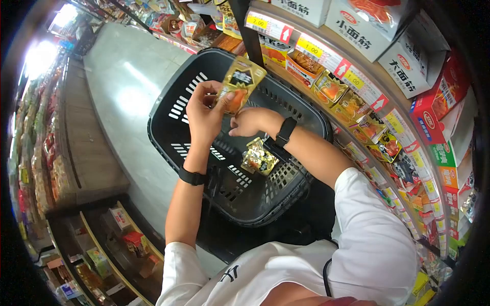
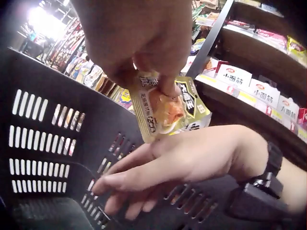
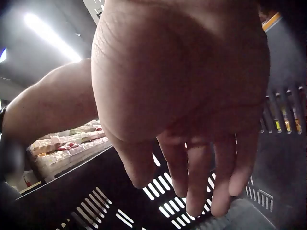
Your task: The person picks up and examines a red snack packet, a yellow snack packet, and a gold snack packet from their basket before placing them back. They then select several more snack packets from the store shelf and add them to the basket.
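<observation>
Head | left hand (image 1: 205,104) pinching gold packet (image 1: 244,75) | right hand (image 1: 250,122) loose-fingered, forearm (image 1: 314,153) crossing black basket (image 1: 171,86) | shelf (image 1: 329,60) alongside

Left hand (image 2: 144,43) cut off by left-wrist view's top edge, covers part of packet (image 2: 169,115). Right hand (image 3: 182,91) cropped at top, right-wrist view. Basket (image 2: 48,79) cropped, both wrist views. Price tag (image 1: 310,47) fine print too small.

White boxes (image 1: 352,31) and a red carton (image 1: 449,87) stand at right above yellow price labels (image 1: 309,47), as packaged goods (image 1: 45,148) crowd the left, a low shelf unit (image 1: 103,227) sits near left and grey floor (image 1: 115,56) gleams between.
</observation>
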Available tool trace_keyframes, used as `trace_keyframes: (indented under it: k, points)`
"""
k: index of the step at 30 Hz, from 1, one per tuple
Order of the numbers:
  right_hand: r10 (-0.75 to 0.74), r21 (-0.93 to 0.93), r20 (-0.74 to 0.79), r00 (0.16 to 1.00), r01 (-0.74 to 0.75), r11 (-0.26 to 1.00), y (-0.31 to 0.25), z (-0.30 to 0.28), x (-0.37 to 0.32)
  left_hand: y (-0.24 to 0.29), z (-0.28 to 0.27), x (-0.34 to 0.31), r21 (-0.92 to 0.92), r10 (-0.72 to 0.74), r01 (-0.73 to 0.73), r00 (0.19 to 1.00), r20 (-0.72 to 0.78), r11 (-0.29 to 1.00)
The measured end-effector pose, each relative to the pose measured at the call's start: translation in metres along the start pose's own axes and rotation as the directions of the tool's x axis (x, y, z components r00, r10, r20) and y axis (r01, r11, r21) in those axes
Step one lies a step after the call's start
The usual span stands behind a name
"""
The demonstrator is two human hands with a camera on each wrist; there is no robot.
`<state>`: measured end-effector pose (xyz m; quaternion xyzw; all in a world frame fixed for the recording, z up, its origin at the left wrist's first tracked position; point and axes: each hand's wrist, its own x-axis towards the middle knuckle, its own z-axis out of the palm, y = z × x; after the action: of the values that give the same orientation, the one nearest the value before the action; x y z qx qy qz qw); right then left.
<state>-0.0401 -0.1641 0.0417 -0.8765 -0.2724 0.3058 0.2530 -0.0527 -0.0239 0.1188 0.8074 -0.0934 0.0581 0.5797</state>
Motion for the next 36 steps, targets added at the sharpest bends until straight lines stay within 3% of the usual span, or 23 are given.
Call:
trace_keyframes:
  k: [5, 6, 8, 9, 10, 11, 13, 16, 19, 22, 27, 29, 30, 32, 34, 36]
  points:
    - [-0.122, -0.160, -0.004, 0.993, 0.119, 0.980, 0.006, 0.015, 0.020, 0.026, 0.049, 0.028, 0.087, 0.013, -0.038, 0.961, 0.277, 0.995]
    - [-0.093, -0.088, -0.163, 0.982, 0.080, 0.993, 0.007, 0.023, 0.016, 0.032, 0.064, 0.035, 0.068, 0.030, -0.054, 0.949, 0.314, 0.996]
    - [-0.175, 0.379, -0.244, 0.954, 0.260, 0.888, 0.022, 0.026, 0.010, 0.036, 0.095, 0.046, 0.036, 0.116, -0.136, 0.931, 0.346, 0.990]
    - [-0.183, 0.477, -0.293, 0.938, 0.309, 0.823, 0.026, 0.028, 0.005, 0.034, 0.111, 0.051, 0.023, 0.183, -0.203, 0.922, 0.342, 0.979]
    - [-0.167, 0.515, -0.328, 0.930, 0.325, 0.793, 0.028, 0.025, -0.001, 0.035, 0.129, 0.054, -0.050, 0.177, -0.170, 0.939, 0.296, 0.984]
    - [-0.156, 0.557, -0.365, 0.918, 0.350, 0.753, 0.029, 0.023, -0.007, 0.035, 0.142, 0.055, -0.007, 0.082, -0.084, 0.952, 0.295, 0.996]
    - [-0.126, 0.571, -0.411, 0.903, 0.363, 0.737, 0.033, 0.015, -0.017, 0.022, 0.166, 0.063, -0.113, -0.013, 0.058, 0.931, 0.365, 0.992]
    - [-0.094, 0.563, -0.449, 0.888, 0.364, 0.742, 0.034, 0.003, -0.027, 0.014, 0.177, 0.074, -0.126, -0.058, 0.133, 0.878, 0.474, 0.983]
    - [-0.085, 0.541, -0.460, 0.884, 0.355, 0.763, 0.032, -0.004, -0.030, 0.017, 0.177, 0.081, -0.165, 0.058, 0.032, 0.860, 0.507, 0.986]
    - [-0.086, 0.514, -0.446, 0.891, 0.333, 0.791, 0.031, -0.007, -0.034, 0.058, 0.164, 0.066, -0.135, -0.004, 0.086, 0.859, 0.511, 0.987]
    - [-0.103, 0.496, -0.361, 0.927, 0.284, 0.820, 0.022, -0.017, -0.056, 0.070, 0.160, 0.076, 0.056, -0.024, -0.012, 0.799, 0.600, 0.998]
    - [-0.063, 0.627, -0.381, 0.922, 0.308, 0.716, 0.028, -0.004, -0.042, 0.061, 0.158, 0.090, 0.095, 0.026, -0.120, 0.742, 0.670, 0.988]
    - [-0.010, 0.747, -0.465, 0.885, 0.398, 0.533, 0.046, 0.033, -0.006, 0.052, 0.158, 0.099, 0.108, 0.062, -0.195, 0.704, 0.708, 0.975]
    - [-0.046, 0.643, -0.442, 0.896, 0.352, 0.680, 0.034, 0.027, -0.007, 0.044, 0.161, 0.109, 0.114, 0.069, -0.241, 0.639, 0.766, 0.964]
    - [-0.057, 0.599, -0.447, 0.893, 0.346, 0.722, 0.025, 0.026, -0.005, 0.043, 0.165, 0.112, 0.117, 0.016, -0.185, 0.594, 0.804, 0.976]
    - [-0.060, 0.578, -0.452, 0.890, 0.344, 0.740, 0.019, 0.025, -0.004, 0.043, 0.177, 0.101, 0.115, -0.010, -0.127, 0.628, 0.778, 0.985]
